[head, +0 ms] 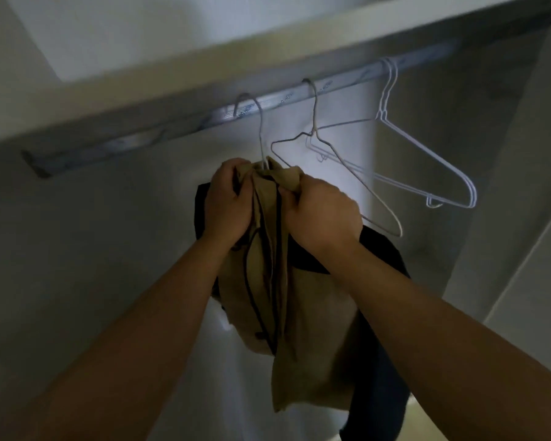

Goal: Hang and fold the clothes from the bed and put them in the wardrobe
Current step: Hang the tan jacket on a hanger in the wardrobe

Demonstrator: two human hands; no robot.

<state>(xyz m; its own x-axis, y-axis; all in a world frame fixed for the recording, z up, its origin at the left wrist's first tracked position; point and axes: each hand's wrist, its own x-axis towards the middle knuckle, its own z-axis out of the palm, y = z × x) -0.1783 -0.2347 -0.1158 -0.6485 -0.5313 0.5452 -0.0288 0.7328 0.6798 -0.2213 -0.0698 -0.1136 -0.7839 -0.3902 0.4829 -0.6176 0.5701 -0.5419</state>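
Khaki garment (287, 281) hangs bunched on a wire hanger (261, 135): your left hand (226, 202) clutches its top by the hanger's neck, and your right hand (322, 214) grips the fabric just beside. A dark garment (385, 253) hangs behind. Above, the hanger hooks over the wardrobe rail (283, 100), with empty hangers (427, 151) to its right.

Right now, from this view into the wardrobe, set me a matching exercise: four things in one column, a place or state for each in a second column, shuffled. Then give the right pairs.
Things
1. tan garment
2. grey wire hanger
3. white hangers
4. rail

Place or state
A. empty, bunched together, farthest right on the rail
B. runs just beneath the shelf
C. gripped near its top by the left hand and the right hand
D. empty, alone, hooked on the rail's middle stretch

Pairs: 1-C, 2-D, 3-A, 4-B
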